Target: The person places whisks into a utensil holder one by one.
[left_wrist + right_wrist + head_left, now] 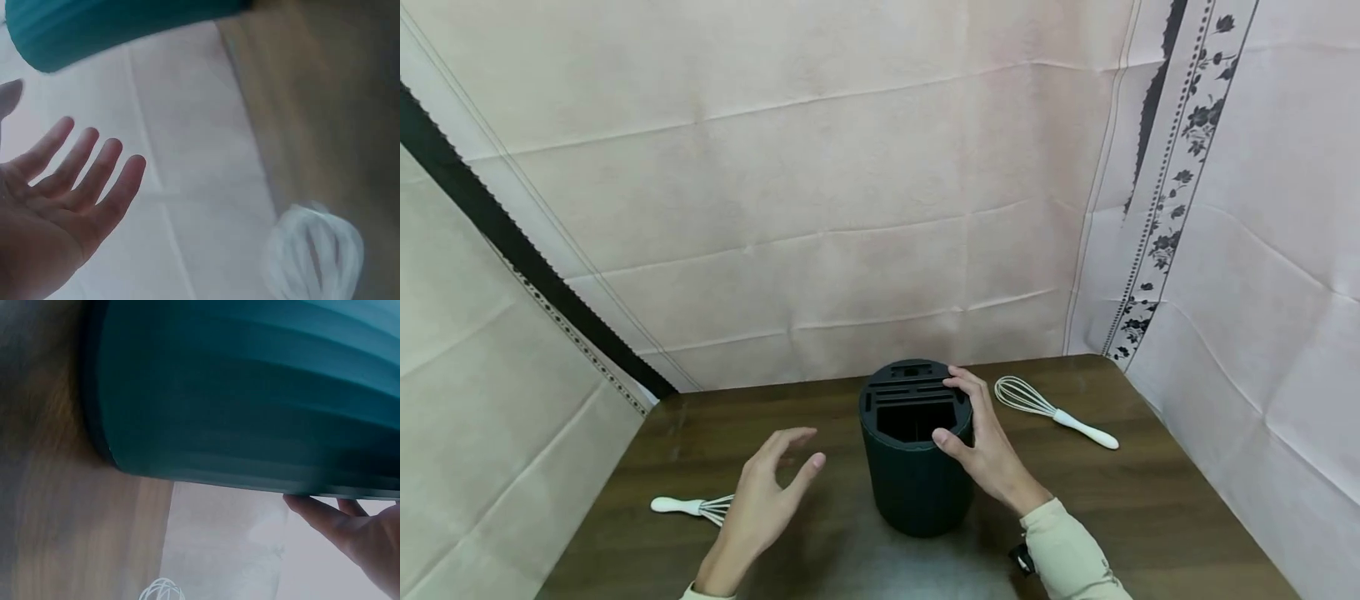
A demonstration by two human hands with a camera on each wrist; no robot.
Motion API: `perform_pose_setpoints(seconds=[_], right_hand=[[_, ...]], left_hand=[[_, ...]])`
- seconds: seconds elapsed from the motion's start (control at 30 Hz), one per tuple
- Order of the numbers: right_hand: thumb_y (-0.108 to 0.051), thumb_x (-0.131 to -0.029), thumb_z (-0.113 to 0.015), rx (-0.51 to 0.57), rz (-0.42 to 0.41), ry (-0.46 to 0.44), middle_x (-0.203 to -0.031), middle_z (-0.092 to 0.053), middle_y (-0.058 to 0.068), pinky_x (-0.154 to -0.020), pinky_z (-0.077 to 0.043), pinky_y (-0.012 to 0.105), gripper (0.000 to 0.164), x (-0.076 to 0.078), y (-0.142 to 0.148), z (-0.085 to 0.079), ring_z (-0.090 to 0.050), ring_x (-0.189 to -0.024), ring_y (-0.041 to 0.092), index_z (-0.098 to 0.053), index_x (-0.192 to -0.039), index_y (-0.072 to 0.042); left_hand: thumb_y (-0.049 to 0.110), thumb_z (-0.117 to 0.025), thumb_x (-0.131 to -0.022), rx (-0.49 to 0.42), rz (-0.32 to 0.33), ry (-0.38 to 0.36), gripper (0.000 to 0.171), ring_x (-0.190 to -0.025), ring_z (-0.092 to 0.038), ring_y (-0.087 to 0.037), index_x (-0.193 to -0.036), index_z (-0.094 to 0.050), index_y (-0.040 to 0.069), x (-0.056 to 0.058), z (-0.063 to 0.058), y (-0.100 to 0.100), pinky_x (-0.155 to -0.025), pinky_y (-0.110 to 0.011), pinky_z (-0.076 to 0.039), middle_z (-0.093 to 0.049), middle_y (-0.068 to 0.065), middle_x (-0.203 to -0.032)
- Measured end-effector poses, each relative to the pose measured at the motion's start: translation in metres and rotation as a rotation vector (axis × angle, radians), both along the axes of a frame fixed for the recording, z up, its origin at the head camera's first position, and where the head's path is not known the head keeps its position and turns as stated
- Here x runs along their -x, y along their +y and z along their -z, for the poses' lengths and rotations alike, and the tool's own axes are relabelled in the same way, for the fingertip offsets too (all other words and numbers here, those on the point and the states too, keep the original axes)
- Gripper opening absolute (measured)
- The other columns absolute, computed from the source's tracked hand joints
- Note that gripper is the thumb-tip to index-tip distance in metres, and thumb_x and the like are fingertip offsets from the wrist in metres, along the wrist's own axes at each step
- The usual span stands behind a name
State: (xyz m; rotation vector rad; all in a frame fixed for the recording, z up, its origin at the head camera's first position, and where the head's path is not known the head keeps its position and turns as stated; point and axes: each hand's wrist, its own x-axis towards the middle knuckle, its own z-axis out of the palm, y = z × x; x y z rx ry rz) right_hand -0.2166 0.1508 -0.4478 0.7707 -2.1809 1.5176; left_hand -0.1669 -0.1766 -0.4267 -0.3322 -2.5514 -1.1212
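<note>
A dark green utensil holder (917,467), round with slots and a square opening in its black top, stands upright on the brown table. My right hand (988,450) grips it at the upper right, the thumb at the front rim and the fingers at the far side. In the right wrist view its fingertips touch the wall of the holder (237,412). My left hand (763,492) is held apart from the holder on the left, fingers spread and nothing in the palm. Partly hidden behind that hand lies a white-handled whisk (681,505).
Another whisk (1052,411), cream-coloured, lies to the right of the holder, handle toward the right edge. The wooden table (1150,517) ends at the back against a hanging pale cloth (865,208). Cloth also hangs along both sides.
</note>
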Motion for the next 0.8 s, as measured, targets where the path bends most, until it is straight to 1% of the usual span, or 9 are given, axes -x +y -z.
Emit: perform_pose_setpoints(seconds=[0.1, 0.13, 0.2, 0.33, 0.4, 0.53, 0.63, 0.7, 0.8], right_hand=[[-0.031, -0.099, -0.065, 0.016, 0.008, 0.002, -0.172, -0.021, 0.005, -0.114, -0.021, 0.079, 0.061, 0.002, 0.004, -0.001, -0.022, -0.155, 0.033, -0.04, -0.153, -0.017], [-0.03, -0.099, -0.064, 0.027, 0.015, 0.004, -0.171, -0.021, 0.005, -0.114, -0.021, 0.079, 0.06, 0.002, 0.005, -0.002, -0.021, -0.155, 0.033, -0.04, -0.153, -0.017], [-0.028, -0.099, -0.064, 0.049, 0.033, 0.005, -0.171, -0.021, 0.005, -0.115, -0.019, 0.079, 0.059, 0.003, 0.009, -0.003, -0.02, -0.156, 0.033, -0.041, -0.153, -0.016], [-0.024, -0.1, -0.062, 0.082, 0.057, 0.008, -0.172, -0.021, 0.001, -0.116, -0.015, 0.079, 0.06, 0.002, 0.011, -0.003, -0.017, -0.158, 0.034, -0.039, -0.154, -0.014], [-0.023, -0.1, -0.062, 0.088, 0.059, 0.016, -0.172, -0.021, 0.002, -0.116, -0.015, 0.079, 0.059, 0.002, 0.01, -0.001, -0.017, -0.158, 0.034, -0.04, -0.154, -0.013], [-0.024, -0.1, -0.062, 0.089, 0.04, 0.029, -0.171, -0.023, 0.005, -0.116, -0.018, 0.078, 0.058, 0.003, 0.002, 0.002, -0.021, -0.157, 0.034, -0.041, -0.153, -0.016], [-0.025, -0.101, -0.061, 0.087, 0.024, 0.032, -0.171, -0.024, 0.006, -0.116, -0.019, 0.078, 0.057, 0.002, -0.004, 0.006, -0.022, -0.156, 0.034, -0.041, -0.153, -0.017], [-0.025, -0.101, -0.061, 0.092, 0.02, 0.031, -0.171, -0.024, 0.004, -0.115, -0.019, 0.078, 0.057, 0.0, -0.007, 0.009, -0.022, -0.156, 0.035, -0.041, -0.153, -0.017], [-0.025, -0.101, -0.061, 0.106, 0.026, 0.027, -0.171, -0.025, 0.001, -0.116, -0.018, 0.078, 0.056, -0.002, -0.01, 0.01, -0.022, -0.156, 0.033, -0.042, -0.153, -0.018]], left_hand=[[0.045, -0.072, -0.1, 0.046, -0.044, -0.026, 0.039, -0.119, -0.065, -0.022, -0.13, -0.07, 0.021, -0.001, 0.013, -0.011, -0.097, -0.05, -0.056, -0.069, 0.002, -0.128], [0.044, -0.073, -0.1, 0.06, -0.06, -0.033, 0.037, -0.114, -0.066, -0.021, -0.128, -0.071, 0.021, -0.001, 0.018, -0.013, -0.094, -0.048, -0.057, -0.07, 0.001, -0.126], [0.038, -0.075, -0.099, 0.081, -0.091, -0.051, 0.031, -0.105, -0.066, -0.018, -0.125, -0.073, 0.021, -0.002, 0.028, -0.017, -0.089, -0.044, -0.057, -0.072, 0.001, -0.121], [0.027, -0.08, -0.097, 0.094, -0.145, -0.068, 0.022, -0.096, -0.069, -0.017, -0.118, -0.076, 0.021, -0.006, 0.048, -0.029, -0.082, -0.039, -0.06, -0.075, 0.0, -0.114], [0.024, -0.081, -0.096, 0.098, -0.159, -0.051, 0.021, -0.099, -0.072, -0.019, -0.116, -0.077, 0.02, -0.01, 0.056, -0.043, -0.082, -0.039, -0.061, -0.076, 0.001, -0.113], [0.014, -0.086, -0.089, 0.198, -0.206, 0.086, 0.025, -0.101, -0.073, -0.023, -0.112, -0.077, 0.014, -0.021, 0.07, -0.08, -0.082, -0.044, -0.059, -0.076, 0.0, -0.111], [0.007, -0.087, -0.086, 0.291, -0.232, 0.159, 0.03, -0.106, -0.071, -0.034, -0.113, -0.076, 0.008, -0.028, 0.072, -0.109, -0.086, -0.055, -0.056, -0.074, -0.008, -0.113], [0.006, -0.085, -0.087, 0.319, -0.218, 0.133, 0.031, -0.108, -0.069, -0.04, -0.116, -0.074, 0.005, -0.03, 0.068, -0.127, -0.087, -0.061, -0.054, -0.072, -0.015, -0.116], [0.009, -0.081, -0.092, 0.357, -0.179, 0.038, 0.034, -0.115, -0.066, -0.047, -0.124, -0.07, 0.004, -0.027, 0.059, -0.148, -0.09, -0.067, -0.053, -0.067, -0.02, -0.125]])
